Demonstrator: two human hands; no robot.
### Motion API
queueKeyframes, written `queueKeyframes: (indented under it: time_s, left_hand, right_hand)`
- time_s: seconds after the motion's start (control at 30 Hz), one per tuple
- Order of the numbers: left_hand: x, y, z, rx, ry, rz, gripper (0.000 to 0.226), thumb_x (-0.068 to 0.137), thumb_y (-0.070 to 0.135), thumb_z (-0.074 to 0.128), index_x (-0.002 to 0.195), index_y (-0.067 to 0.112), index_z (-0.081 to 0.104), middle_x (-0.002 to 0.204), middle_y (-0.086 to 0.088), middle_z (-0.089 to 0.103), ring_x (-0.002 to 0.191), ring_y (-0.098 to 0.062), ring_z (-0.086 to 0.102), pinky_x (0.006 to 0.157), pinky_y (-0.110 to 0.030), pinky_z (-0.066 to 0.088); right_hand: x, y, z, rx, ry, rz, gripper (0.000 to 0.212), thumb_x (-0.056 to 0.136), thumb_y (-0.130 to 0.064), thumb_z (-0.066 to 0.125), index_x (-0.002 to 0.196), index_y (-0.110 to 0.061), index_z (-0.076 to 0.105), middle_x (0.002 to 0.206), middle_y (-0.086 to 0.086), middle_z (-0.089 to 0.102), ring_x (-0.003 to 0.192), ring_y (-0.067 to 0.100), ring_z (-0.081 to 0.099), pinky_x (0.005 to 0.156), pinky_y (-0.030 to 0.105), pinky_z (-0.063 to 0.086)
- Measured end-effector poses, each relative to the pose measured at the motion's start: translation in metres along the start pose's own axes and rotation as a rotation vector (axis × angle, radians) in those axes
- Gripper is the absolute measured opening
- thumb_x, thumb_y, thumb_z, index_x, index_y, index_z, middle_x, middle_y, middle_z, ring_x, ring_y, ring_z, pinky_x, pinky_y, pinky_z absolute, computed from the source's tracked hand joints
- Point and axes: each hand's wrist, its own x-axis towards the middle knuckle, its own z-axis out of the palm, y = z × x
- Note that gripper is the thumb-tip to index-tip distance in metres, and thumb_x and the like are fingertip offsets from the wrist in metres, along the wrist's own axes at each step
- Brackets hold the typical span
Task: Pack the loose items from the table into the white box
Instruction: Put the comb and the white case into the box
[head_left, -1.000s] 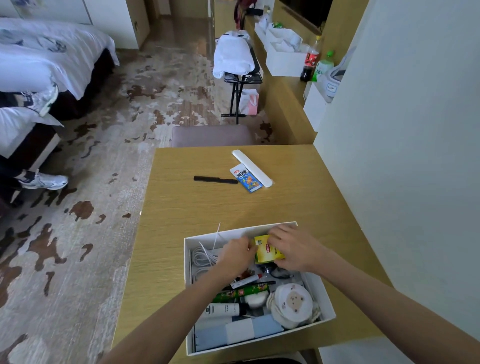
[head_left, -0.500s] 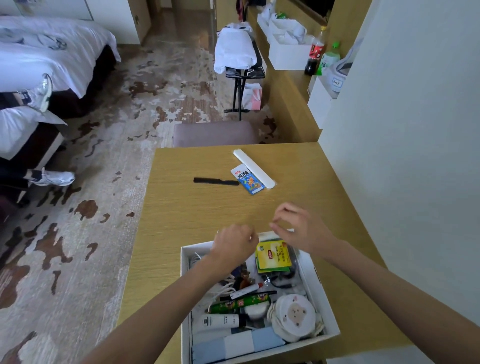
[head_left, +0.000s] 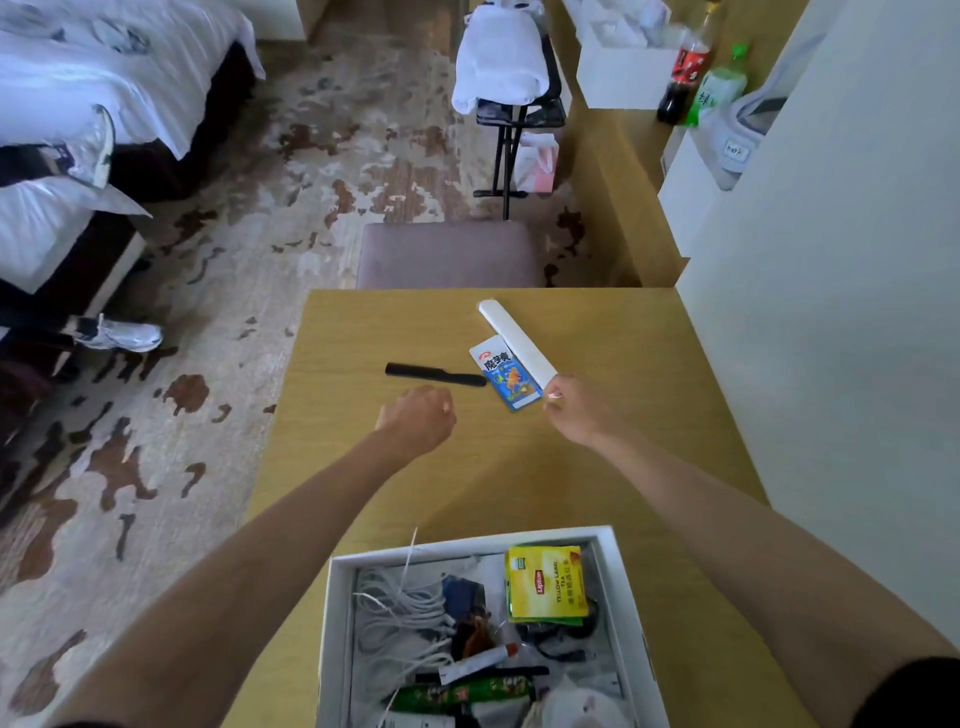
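The comb (head_left: 435, 374) lies crosswise just beyond the curled, seemingly empty left hand (head_left: 418, 415); the right hand (head_left: 574, 413), likewise, hovers at the slanting case's (head_left: 514, 340) near end.

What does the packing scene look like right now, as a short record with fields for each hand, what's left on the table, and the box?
left hand: fingers curled, nothing seen in it, just short of the black comb
right hand: at the near end of the white case; contact unclear
loose on table: black comb, blue snack packet, white case
white box: at the table's near edge, holding a yellow tea packet, white cables and more
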Motion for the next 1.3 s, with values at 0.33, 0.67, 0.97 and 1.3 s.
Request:
queueKeyframes:
  time_s: [0.33,0.67,0.97,1.3]
  left_hand:
    - [0.115,-0.033,0.038,0.279,0.005,0.025,0.052,0.091,0.01,0.045,0.14,0.009,0.029,0.149,-0.007,0.029,0.131,-0.027,0.036,0.1,-0.045,0.042]
    - [0.126,-0.049,0.057,0.261,0.092,0.086,0.029,0.091,0.01,0.053,0.119,0.013,0.054,0.123,-0.007,0.055,0.114,-0.026,0.05,0.093,-0.042,0.046]
    - [0.095,-0.056,0.042,-0.158,-0.116,-0.071,0.015,0.09,0.017,0.058,0.097,0.007,0.066,0.11,-0.013,0.064,0.1,-0.028,0.058,0.083,-0.039,0.049]
    - [-0.005,-0.016,-0.004,-0.573,-0.071,0.125,0.012,0.093,0.013,0.052,0.089,0.024,0.056,0.083,0.004,0.068,0.07,-0.018,0.064,0.056,-0.024,0.045]
  right_hand:
    - [0.088,0.022,0.039,-0.174,0.103,0.09,0.038,0.094,-0.029,0.051,0.128,-0.012,0.053,0.125,0.013,0.056,0.12,0.034,0.047,0.091,0.044,0.043]
    - [0.112,0.037,0.051,0.077,0.035,0.24,0.035,0.089,-0.025,0.056,0.116,-0.003,0.055,0.115,0.018,0.06,0.102,0.035,0.06,0.083,0.042,0.049]
    - [0.062,0.027,0.028,0.422,0.107,0.256,0.016,0.092,-0.023,0.047,0.097,-0.009,0.051,0.091,0.015,0.064,0.071,0.029,0.066,0.061,0.042,0.056]
    - [-0.058,0.006,-0.02,0.714,0.058,0.171,0.021,0.095,-0.02,0.059,0.109,-0.006,0.061,0.099,0.017,0.067,0.08,0.023,0.062,0.07,0.041,0.052]
